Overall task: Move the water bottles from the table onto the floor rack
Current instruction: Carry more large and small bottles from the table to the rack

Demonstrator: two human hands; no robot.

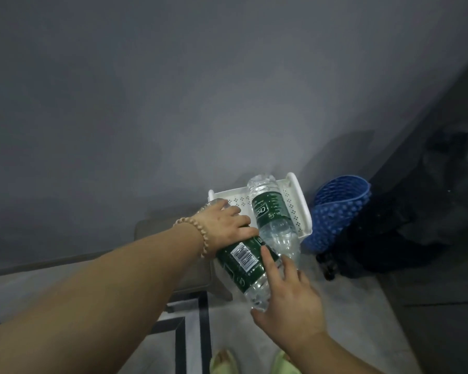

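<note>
Two clear water bottles with dark green labels are at the white perforated floor rack (295,188). One bottle (271,211) lies on the rack's top, its neck pointing toward me. My left hand (229,222), with a bead bracelet on the wrist, grips the upper end of the other bottle (241,263), which hangs tilted over the rack's near edge. My right hand (287,295) is spread under that bottle's lower end. Its index finger lies on the label and the other fingertips reach the neck of the lying bottle, hiding the cap.
A blue perforated basket (341,209) leans against the rack's right side, with a dark bag (384,238) beside it. A black table frame (203,319) stands below my left arm. My feet in green slippers (224,360) are at the bottom edge. A grey wall rises behind.
</note>
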